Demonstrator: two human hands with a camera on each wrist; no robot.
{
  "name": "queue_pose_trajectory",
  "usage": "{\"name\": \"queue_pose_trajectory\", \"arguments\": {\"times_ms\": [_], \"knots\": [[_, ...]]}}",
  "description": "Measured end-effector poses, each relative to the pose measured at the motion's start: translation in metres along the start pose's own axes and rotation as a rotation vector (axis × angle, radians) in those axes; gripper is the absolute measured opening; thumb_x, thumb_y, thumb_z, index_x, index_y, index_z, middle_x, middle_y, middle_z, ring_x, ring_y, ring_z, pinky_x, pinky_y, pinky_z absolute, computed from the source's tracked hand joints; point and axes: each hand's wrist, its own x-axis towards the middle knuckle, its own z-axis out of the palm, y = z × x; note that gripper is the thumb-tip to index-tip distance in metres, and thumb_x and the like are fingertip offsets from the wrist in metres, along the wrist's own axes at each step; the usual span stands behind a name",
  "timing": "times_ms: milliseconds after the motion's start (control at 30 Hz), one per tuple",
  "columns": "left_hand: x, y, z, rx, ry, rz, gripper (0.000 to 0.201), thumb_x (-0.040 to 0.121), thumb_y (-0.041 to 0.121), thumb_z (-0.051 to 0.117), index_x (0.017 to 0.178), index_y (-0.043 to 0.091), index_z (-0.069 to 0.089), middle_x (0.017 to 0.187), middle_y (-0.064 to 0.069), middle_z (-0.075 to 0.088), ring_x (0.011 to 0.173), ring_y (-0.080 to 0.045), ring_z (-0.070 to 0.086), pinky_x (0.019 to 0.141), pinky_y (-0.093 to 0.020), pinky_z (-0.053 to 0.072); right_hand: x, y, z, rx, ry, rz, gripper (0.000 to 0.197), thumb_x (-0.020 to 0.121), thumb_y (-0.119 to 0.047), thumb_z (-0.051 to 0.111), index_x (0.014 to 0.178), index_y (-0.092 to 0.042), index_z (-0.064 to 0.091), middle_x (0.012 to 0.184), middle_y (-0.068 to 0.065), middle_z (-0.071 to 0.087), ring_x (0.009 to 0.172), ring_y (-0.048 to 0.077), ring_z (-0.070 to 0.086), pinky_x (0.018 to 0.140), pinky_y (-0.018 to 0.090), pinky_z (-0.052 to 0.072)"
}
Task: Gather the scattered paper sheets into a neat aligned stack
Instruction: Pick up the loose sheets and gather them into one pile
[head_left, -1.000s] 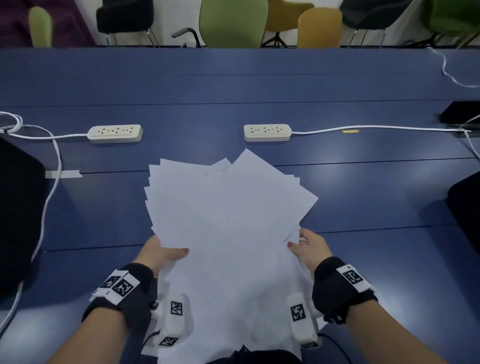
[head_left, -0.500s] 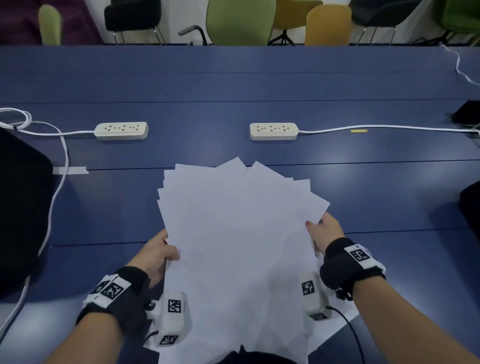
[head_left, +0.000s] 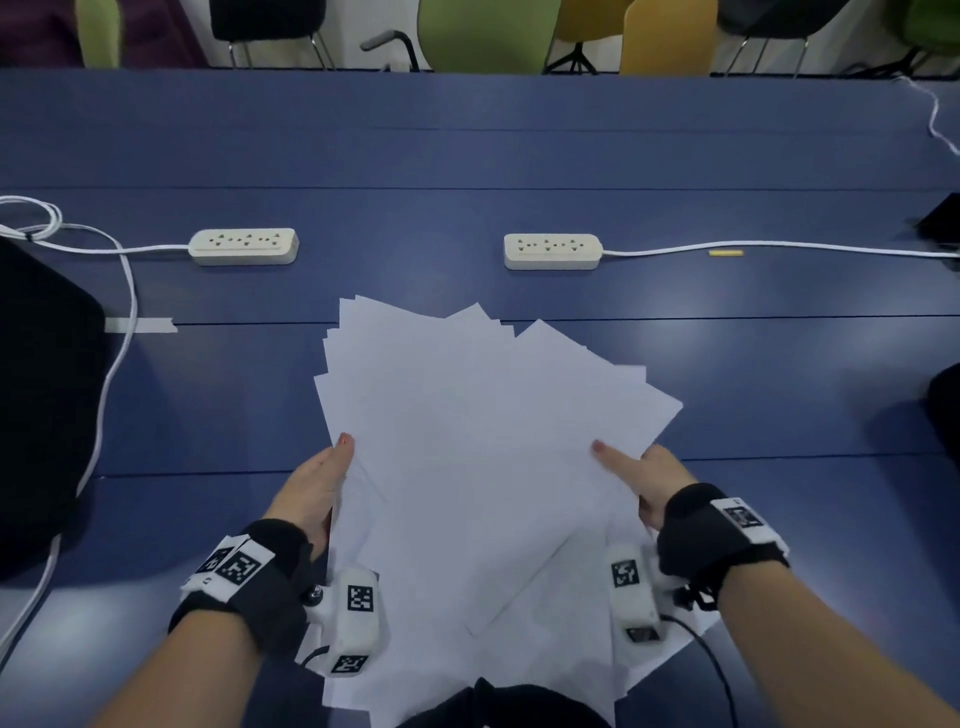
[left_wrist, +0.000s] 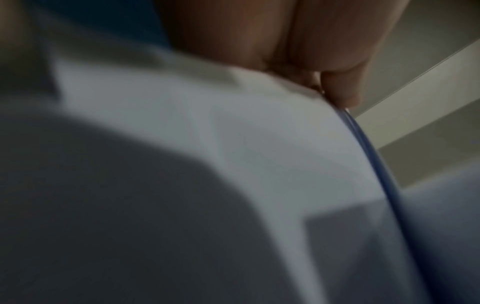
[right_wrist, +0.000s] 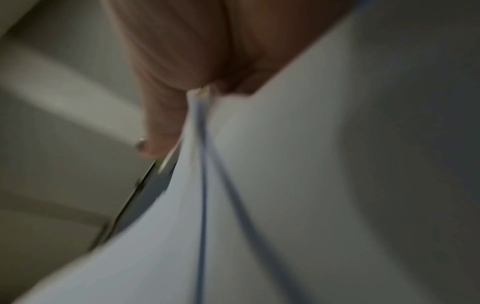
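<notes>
A fanned, uneven bundle of several white paper sheets (head_left: 478, 467) is held up over the blue table (head_left: 467, 156), its corners splayed at the far end. My left hand (head_left: 324, 478) holds the bundle's left edge, thumb on top. My right hand (head_left: 639, 478) holds the right edge, its thumb lying across the top sheet. The left wrist view shows the sheets (left_wrist: 221, 144) pinched under blurred fingers (left_wrist: 340, 82). In the right wrist view fingers (right_wrist: 161, 115) clamp the paper edge (right_wrist: 200, 123), with layers separating below.
Two white power strips (head_left: 243, 246) (head_left: 552, 251) with cables lie beyond the paper. A black object (head_left: 36, 405) sits at the left edge, another dark one (head_left: 945, 410) at the right. A strip of tape (head_left: 140, 325) and a small yellow piece (head_left: 725, 253) lie on the table. Chairs stand behind.
Both hands have slid further up the sides of the bundle and lifted it. The sheets have drawn a little closer together.
</notes>
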Motion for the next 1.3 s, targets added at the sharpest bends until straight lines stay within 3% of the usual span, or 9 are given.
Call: {"name": "queue_pose_trajectory", "arguments": {"times_ms": [67, 200, 367, 467, 533, 833, 1033, 1167, 1300], "knots": [[-0.002, 0.002, 0.001, 0.001, -0.003, -0.039, 0.044, 0.093, 0.044, 0.043, 0.112, 0.009, 0.062, 0.113, -0.01, 0.068, 0.105, -0.025, 0.063, 0.093, -0.037, 0.046, -0.002, 0.001, 0.008, -0.216, 0.073, -0.088, 0.033, 0.082, -0.015, 0.066, 0.112, -0.001, 0.06, 0.084, 0.005, 0.066, 0.049, 0.001, 0.054, 0.044, 0.007, 0.039], [-0.006, 0.004, 0.001, -0.072, -0.066, -0.168, 0.046, 0.089, 0.053, 0.043, 0.107, 0.017, 0.066, 0.105, -0.006, 0.073, 0.103, -0.024, 0.064, 0.09, -0.039, 0.046, -0.004, -0.008, 0.0, -0.368, -0.006, -0.112, 0.032, 0.087, -0.003, 0.056, 0.118, 0.002, 0.056, 0.105, 0.012, 0.066, 0.077, 0.017, 0.059, 0.068, 0.018, 0.046], [-0.007, 0.007, 0.001, 0.011, -0.073, -0.11, 0.029, 0.086, 0.016, 0.057, 0.114, 0.008, 0.06, 0.109, -0.014, 0.069, 0.093, -0.03, 0.064, 0.083, -0.041, 0.05, -0.005, -0.02, -0.014, -0.567, -0.103, -0.059, 0.035, 0.087, -0.007, 0.056, 0.121, -0.008, 0.053, 0.114, 0.012, 0.063, 0.103, 0.037, 0.059, 0.086, 0.041, 0.049], [-0.009, 0.007, 0.004, 0.16, -0.105, -0.028, 0.039, 0.071, -0.001, 0.067, 0.107, 0.013, 0.059, 0.119, -0.018, 0.064, 0.1, -0.032, 0.063, 0.087, -0.042, 0.049, -0.007, -0.02, -0.006, -0.574, -0.153, -0.071, 0.034, 0.083, 0.001, 0.058, 0.115, -0.008, 0.053, 0.108, 0.012, 0.062, 0.1, 0.032, 0.058, 0.078, 0.032, 0.047], [-0.01, 0.006, 0.006, 0.193, -0.092, 0.017, 0.037, 0.076, -0.004, 0.066, 0.106, 0.016, 0.058, 0.118, -0.015, 0.064, 0.106, -0.032, 0.062, 0.09, -0.042, 0.048, -0.009, -0.018, 0.001, -0.514, -0.209, -0.079, 0.041, 0.077, 0.004, 0.063, 0.116, -0.007, 0.053, 0.114, 0.012, 0.063, 0.107, 0.029, 0.059, 0.093, 0.036, 0.047], [-0.015, 0.009, 0.011, 0.114, -0.025, -0.001, 0.019, 0.089, 0.025, 0.056, 0.106, 0.019, 0.061, 0.114, -0.004, 0.067, 0.101, -0.02, 0.064, 0.083, -0.034, 0.049, -0.006, 0.005, 0.012, 0.011, 0.066, -0.061, 0.031, 0.076, 0.006, 0.067, 0.104, -0.005, 0.061, 0.113, 0.012, 0.063, 0.105, 0.03, 0.059, 0.101, 0.043, 0.042], [-0.024, 0.012, 0.02, 0.165, 0.039, -0.047, 0.029, 0.088, 0.029, 0.059, 0.114, 0.018, 0.052, 0.109, 0.005, 0.055, 0.102, -0.015, 0.046, 0.092, -0.029, 0.029, -0.018, 0.012, 0.029, -0.243, -0.161, 0.042, 0.04, 0.065, -0.002, 0.072, 0.101, -0.016, 0.062, 0.114, 0.016, 0.066, 0.107, 0.037, 0.06, 0.096, 0.059, 0.043], [-0.025, 0.013, 0.017, 0.2, 0.087, -0.051, 0.037, 0.091, 0.031, 0.054, 0.118, 0.007, 0.058, 0.117, -0.005, 0.062, 0.107, -0.024, 0.056, 0.09, -0.03, 0.036, -0.021, 0.0, 0.02, -0.392, -0.287, 0.086, 0.039, 0.07, -0.007, 0.071, 0.104, -0.019, 0.056, 0.099, 0.002, 0.066, 0.091, 0.019, 0.061, 0.073, 0.034, 0.053], [-0.021, 0.015, 0.009, 0.304, 0.194, -0.128, 0.062, 0.069, 0.069, 0.053, 0.086, 0.01, 0.062, 0.085, -0.009, 0.061, 0.077, -0.024, 0.057, 0.08, -0.037, 0.045, -0.016, -0.011, 0.011, -0.101, -0.241, 0.038, 0.036, 0.084, -0.011, 0.061, 0.119, -0.017, 0.054, 0.111, 0.002, 0.067, 0.091, 0.02, 0.065, 0.067, 0.03, 0.053]]}}
